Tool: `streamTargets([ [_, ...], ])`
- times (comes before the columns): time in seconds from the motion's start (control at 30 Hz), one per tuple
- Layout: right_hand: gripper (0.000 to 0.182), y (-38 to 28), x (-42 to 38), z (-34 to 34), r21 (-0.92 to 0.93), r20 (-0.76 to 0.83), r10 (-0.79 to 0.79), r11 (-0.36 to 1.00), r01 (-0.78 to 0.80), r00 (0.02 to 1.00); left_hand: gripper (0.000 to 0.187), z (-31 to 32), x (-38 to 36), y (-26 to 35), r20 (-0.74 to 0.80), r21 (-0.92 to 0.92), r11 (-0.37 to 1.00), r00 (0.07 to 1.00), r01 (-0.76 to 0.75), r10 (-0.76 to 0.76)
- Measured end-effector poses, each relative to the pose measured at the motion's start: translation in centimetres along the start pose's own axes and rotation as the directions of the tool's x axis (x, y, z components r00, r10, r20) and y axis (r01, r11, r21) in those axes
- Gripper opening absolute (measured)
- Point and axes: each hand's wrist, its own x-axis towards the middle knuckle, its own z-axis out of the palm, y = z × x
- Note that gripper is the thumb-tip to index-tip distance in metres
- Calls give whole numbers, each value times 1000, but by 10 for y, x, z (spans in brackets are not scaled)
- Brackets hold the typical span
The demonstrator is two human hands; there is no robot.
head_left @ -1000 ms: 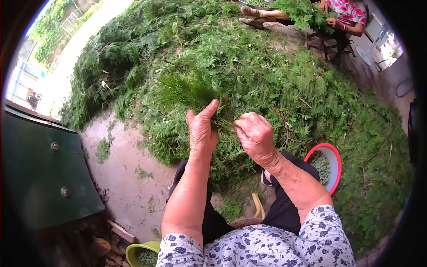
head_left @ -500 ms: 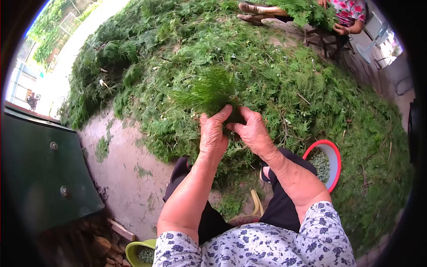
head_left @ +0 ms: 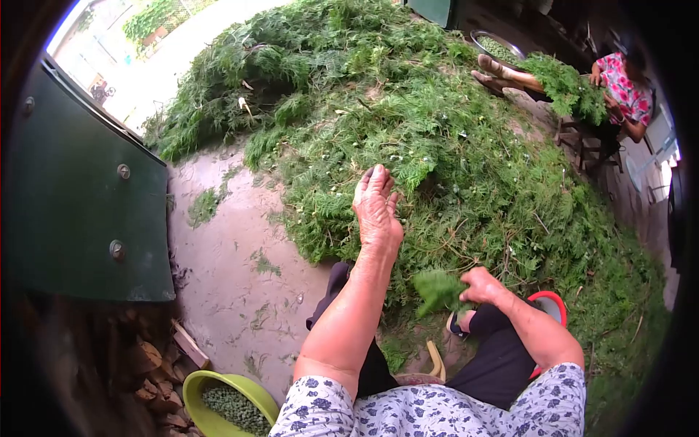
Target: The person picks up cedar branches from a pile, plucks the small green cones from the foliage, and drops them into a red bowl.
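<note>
My left hand (head_left: pixel 377 204) is raised over the large pile of green conifer branches (head_left: pixel 466 197); its fingers are partly curled, and whether something small lies in them cannot be made out. Lower to the right, my right hand (head_left: pixel 482 285) grips a green sprig (head_left: pixel 438 291), which is blurred and hangs left of the fingers near my right knee. Behind my right forearm, a red-rimmed basin (head_left: pixel 551 302) is mostly hidden. A yellow-green basin (head_left: pixel 251 387) at the lower left holds small green cones.
A dark green panel (head_left: pixel 87 197) stands at the left above chopped wood (head_left: pixel 149 364). At the upper right a seated person (head_left: pixel 625 87) holds branches, near a metal bowl (head_left: pixel 497 46) of green cones. A curved yellow piece (head_left: pixel 435 358) lies between my feet.
My hands have parted. The right one has moved down and right with the sprig; the left is away from it. The view has shifted left, showing more of the yellow-green basin.
</note>
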Motion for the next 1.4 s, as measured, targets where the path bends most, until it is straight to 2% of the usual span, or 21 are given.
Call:
streamTargets([
  [0.07, 32, -1, 4, 17, -191, 261, 52, 982, -1, 964, 40, -9, 4, 16, -45, -14, 999, 998, -33, 32],
  [0.13, 32, -13, 22, 8, -189, 320, 100, 981, -40, 942, 35, -21, 12, 34, -116, -129, 987, 990, -92, 77],
  [0.17, 31, -38, 36, -25, -160, 295, 15, 986, 34, 955, 31, -25, 13, 43, -153, -138, 982, 982, -132, 111],
  [0.2, 25, -61, 61, -56, -231, 135, -64, 968, 94, 989, 24, -30, 15, 53, -204, -146, 975, 969, -169, 137],
  [0.23, 24, -88, 80, -101, 166, -101, -102, 979, 118, 990, 24, -39, 18, 59, -214, -111, 972, 960, -207, 180],
  [0.27, 39, -114, 90, -140, 804, -155, -153, 554, 215, 976, 27, -44, 20, 64, -226, -159, 959, 954, -237, 198],
  [0.3, 59, -151, 93, -173, 767, -548, -183, 279, 578, 816, 29, -46, 18, 71, -251, -169, 957, 950, -234, 188],
  [0.4, 56, -173, 111, -228, 441, -846, -331, 4, 898, 417, 32, -55, 21, 85, -268, -211, 951, 949, -227, 168],
  [0.53, 20, -132, 142, -162, 667, -665, -9, 443, 600, 746, 28, -70, 30, 97, -265, -267, 945, 957, -188, 115],
  [0.6, 21, -89, 173, -109, 809, -475, 183, 477, 344, 861, 24, -71, 35, 100, -271, -298, 936, 957, -186, 103],
  [0.67, 18, -63, 194, -62, 805, -425, 330, 563, 186, 843, 24, -73, 35, 103, -219, -334, 933, 974, -131, 58],
  [0.73, 13, -52, 216, -28, 663, -522, 304, 733, 155, 797, 24, -72, 35, 104, -220, -341, 932, 974, -124, 49],
  [0.8, 13, -56, 236, -7, 282, -814, 80, 920, 272, 576, 24, -71, 35, 104, -234, -342, 929, 971, -138, 58],
  [0.83, 12, -69, 242, -3, 332, -812, 130, 905, 267, 568, 24, -73, 35, 103, -239, -336, 931, 969, -142, 62],
  [0.87, 19, -81, 247, -1, 372, -747, 160, 905, 207, 645, 22, -74, 36, 103, -215, -339, 932, 975, -130, 58],
  [0.93, 37, -104, 252, 9, 74, -796, -9, 991, 112, 605, 20, -74, 36, 104, -192, -342, 932, 980, -124, 60],
  [0.97, 53, -112, 255, 12, 92, -658, 33, 995, 37, 753, 19, -73, 35, 104, -192, -339, 933, 980, -122, 59],
  [1.0, 53, -115, 260, 20, 55, -617, 52, 998, -23, 785, 19, -73, 34, 105, -192, -335, 934, 980, -120, 57],
  [1.13, 44, -101, 261, 32, 58, -736, -15, 995, 85, 677, 19, -75, 37, 103, -190, -366, 923, 980, -118, 50],
  [1.33, 31, -58, 244, 41, 138, -754, -44, 965, 224, 655, 16, -73, 38, 101, -127, -377, 924, 992, -63, 16],
  [1.4, 28, -48, 237, 40, 351, -781, 84, 879, 324, 619, 16, -74, 38, 102, -123, -368, 928, 992, -63, 19],
])
